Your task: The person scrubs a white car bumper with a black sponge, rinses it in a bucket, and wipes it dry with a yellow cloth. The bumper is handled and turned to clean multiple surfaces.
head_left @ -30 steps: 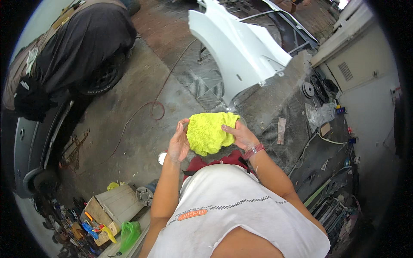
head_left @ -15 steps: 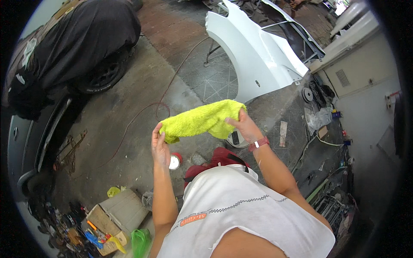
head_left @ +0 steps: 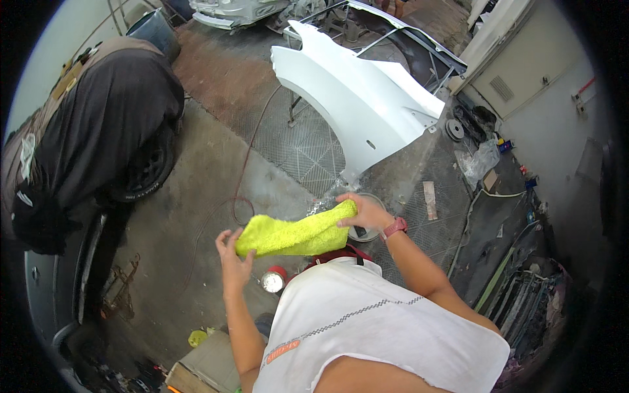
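A bright yellow-green microfibre cloth (head_left: 295, 234) is stretched sideways between my two hands in front of my waist. It is folded lengthwise, with a crease along it. My left hand (head_left: 234, 261) grips its left end between thumb and fingers. At the other end, my right hand (head_left: 368, 215) pinches the upper corner, thumb on the near side. A red band is on my right wrist. Just below the right hand is a round pale bucket (head_left: 375, 237), partly covered by the hand. A red-sided can (head_left: 273, 280) stands on the floor beyond my left forearm.
A white car fender (head_left: 363, 98) rests on a stand ahead. Left is a dark car under a black cover (head_left: 111, 98). A thin hose (head_left: 244, 160) crosses the floor. Clutter and a clear plastic bag (head_left: 481, 160) line the right wall; a cardboard box (head_left: 209, 363) sits lower left.
The cloth and both hands sit lower in the picture, and the cloth is more neatly folded. My right hand has shifted its hold on the corner. The view has tilted up, showing more background.
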{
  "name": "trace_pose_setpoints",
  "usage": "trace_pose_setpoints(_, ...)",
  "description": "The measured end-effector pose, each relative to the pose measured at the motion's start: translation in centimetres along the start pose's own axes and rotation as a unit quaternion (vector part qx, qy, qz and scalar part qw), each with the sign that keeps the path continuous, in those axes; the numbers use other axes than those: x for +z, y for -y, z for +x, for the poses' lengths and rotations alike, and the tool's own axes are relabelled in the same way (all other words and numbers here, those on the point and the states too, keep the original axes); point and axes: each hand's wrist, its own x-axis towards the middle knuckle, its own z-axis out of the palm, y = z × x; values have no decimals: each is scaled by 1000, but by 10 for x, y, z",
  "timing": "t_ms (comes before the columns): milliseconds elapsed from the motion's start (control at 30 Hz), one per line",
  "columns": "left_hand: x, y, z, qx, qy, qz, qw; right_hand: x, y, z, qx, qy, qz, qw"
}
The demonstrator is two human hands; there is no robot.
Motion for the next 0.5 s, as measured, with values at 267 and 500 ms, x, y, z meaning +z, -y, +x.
trace_pose_setpoints(267,-6,-64,110,114,-1,114,987,-82,5,21,-97,-52,-26,994)
trace_pose_setpoints(500,80,-137,208,-57,165,-84,981,-114,27,85,-2,-126,371,920)
